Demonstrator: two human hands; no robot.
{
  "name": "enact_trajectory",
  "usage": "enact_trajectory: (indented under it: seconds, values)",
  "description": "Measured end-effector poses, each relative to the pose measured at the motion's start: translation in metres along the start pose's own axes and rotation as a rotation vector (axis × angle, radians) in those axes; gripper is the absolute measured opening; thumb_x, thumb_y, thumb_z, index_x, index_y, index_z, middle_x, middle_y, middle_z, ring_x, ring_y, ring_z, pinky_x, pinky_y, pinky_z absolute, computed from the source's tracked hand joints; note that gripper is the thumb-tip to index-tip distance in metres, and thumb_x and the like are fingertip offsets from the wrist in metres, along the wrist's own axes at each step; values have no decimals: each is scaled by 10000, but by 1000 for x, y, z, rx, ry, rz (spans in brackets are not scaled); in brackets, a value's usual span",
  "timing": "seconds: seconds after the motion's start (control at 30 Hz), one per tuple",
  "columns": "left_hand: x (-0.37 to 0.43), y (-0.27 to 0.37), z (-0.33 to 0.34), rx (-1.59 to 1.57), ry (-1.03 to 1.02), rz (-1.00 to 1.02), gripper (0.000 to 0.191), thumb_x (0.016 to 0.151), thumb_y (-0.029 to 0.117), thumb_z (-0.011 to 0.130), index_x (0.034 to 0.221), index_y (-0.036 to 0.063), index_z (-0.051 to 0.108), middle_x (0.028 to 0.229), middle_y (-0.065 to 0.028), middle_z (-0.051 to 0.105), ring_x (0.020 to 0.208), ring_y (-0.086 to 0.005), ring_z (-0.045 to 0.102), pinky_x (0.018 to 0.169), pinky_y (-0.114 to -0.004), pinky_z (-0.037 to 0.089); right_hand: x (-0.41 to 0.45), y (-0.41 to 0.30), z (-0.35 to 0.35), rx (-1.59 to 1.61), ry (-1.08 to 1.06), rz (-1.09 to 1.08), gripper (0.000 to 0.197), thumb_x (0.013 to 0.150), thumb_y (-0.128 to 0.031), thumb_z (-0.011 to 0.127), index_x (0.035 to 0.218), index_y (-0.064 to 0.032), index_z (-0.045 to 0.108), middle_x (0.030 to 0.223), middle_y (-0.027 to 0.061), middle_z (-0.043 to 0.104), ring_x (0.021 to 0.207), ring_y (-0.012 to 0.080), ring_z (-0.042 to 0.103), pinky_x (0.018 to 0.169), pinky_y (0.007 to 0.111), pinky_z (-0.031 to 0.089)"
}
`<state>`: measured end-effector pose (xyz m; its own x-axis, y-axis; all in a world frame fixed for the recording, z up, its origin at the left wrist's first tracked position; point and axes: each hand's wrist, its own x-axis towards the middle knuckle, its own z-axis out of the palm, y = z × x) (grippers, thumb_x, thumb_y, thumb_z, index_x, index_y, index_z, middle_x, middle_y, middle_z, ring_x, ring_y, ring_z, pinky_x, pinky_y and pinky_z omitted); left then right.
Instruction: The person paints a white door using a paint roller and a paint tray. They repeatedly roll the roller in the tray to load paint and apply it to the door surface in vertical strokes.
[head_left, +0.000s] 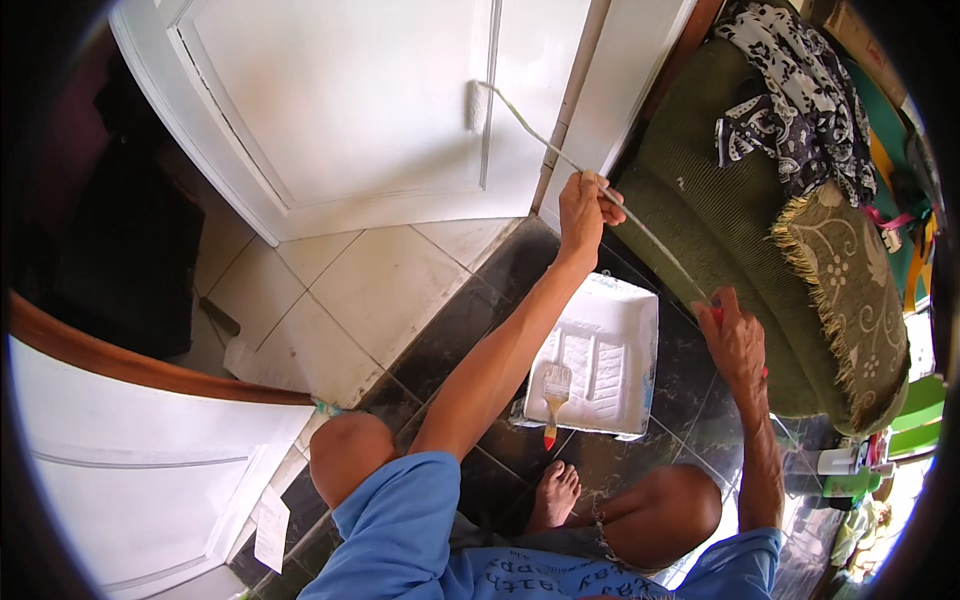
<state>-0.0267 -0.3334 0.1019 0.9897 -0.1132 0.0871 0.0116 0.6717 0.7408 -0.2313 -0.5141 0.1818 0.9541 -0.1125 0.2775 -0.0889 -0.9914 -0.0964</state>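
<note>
A small paint roller (477, 107) rests against the white panelled door (352, 97), beside the panel's right moulding. Its long thin metal rod (660, 244) runs down to the right. My left hand (585, 214) grips this rod partway along. Lower down, my right hand (731, 337) is closed around the red handle, which my fingers mostly hide. Under my left forearm, a white paint tray (637, 360) stands on the dark tiles, coated with white paint. A flat paintbrush (555, 397) lies in it, its red-tipped handle sticking out over the near edge.
To the right stands a green upholstered sofa (697, 180) with a patterned cloth (810, 97) and a fringed cushion (847, 277). Several bottles (851, 482) are at lower right. Another white door (142, 465) is at left. Dark tiles (450, 330) meet pale tiles (360, 292) near the doorway.
</note>
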Motion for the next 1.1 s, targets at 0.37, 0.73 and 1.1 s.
enact_trajectory:
  seconds: [0.37,0.73,1.1]
  values:
    - [9,-37,-39,71,43,-31,247,1069,241,441,978,48,566,789,-126,680,562,-158,631,522,-277,510,-6,9,78,-32,157,-158,357,859,-276,799,1019,-44,581,844,151,695,750,360,689,642,458,558]
    - [9,-39,-50,123,28,-46,293,1096,283,439,996,36,559,814,-126,678,586,-172,639,567,-284,531,-10,7,83,-10,122,-124,330,862,-260,797,990,-43,584,809,123,679,730,348,680,609,447,549]
    - [-9,-35,-41,76,-54,-100,294,1097,283,428,1030,22,546,823,-136,685,630,-184,669,579,-293,531,-20,21,70,-18,134,-105,306,864,-249,789,1000,-55,594,811,117,672,775,338,670,675,451,538]
